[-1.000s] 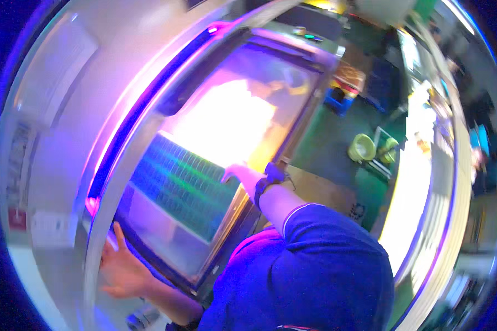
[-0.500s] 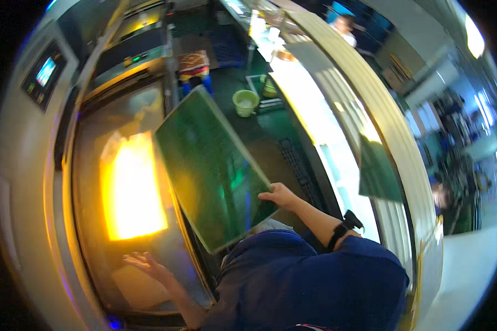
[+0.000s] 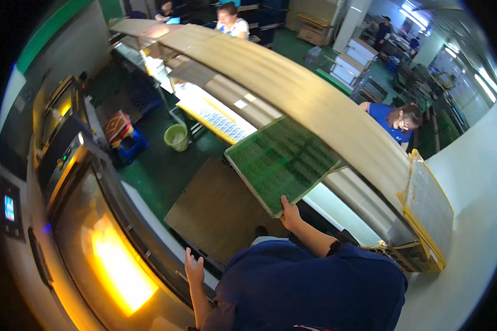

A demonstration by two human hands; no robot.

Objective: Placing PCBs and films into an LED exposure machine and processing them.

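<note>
My right hand (image 3: 290, 214) grips the near edge of a flat green framed screen (image 3: 281, 163), thumb on top and fingers hidden underneath. Rows of faint pattern cross its surface, and a pale thin frame runs round it. It is held tilted out in front of me, its far side over the long lit bench (image 3: 215, 115). My left hand (image 3: 194, 267) is raised with nothing in it, fingers up and thumb apart. It is beside the machine (image 3: 174, 278), whose bed holds a bright yellow-orange glow (image 3: 119, 265).
A wooden board (image 3: 204, 207) lies on the floor between machine and bench. Beyond it stand a light green bucket (image 3: 176, 137) and a blue stool (image 3: 131, 144). A yellow-edged panel (image 3: 428, 204) leans at the right. Across the bench are a person in blue (image 3: 389, 121) and another in white (image 3: 234, 26).
My view and body have turned right, away from the machine. The green screen has swung from beside the glowing bed to the lit bench, still in my right hand. My left hand has come off the bed.
</note>
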